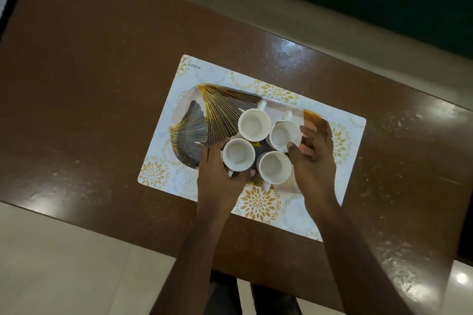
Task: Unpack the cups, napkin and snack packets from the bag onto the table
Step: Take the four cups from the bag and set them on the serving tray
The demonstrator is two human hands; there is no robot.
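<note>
Four white cups stand close together on a tray [192, 120] with gold and black leaves. The tray sits on a white placemat [258, 203] with gold flowers, and the placemat lies on a shiny brown table [89, 79].

The left hand [220, 174] curls around the near-left cup [238, 155] and holds it from the near side, with the thumb by its handle. The right hand [313, 161] holds the far-right cup [285, 135], with the thumb on the cup's near rim and the bent fingers on its right side.

The near-right cup [275, 167] stands between the two hands, just beside the right palm. The far-left cup [254, 124] stands past both hands, and no hand touches it.

A small dark and yellow thing [253, 145] peeks out between the cups. What it is cannot be told.
</note>
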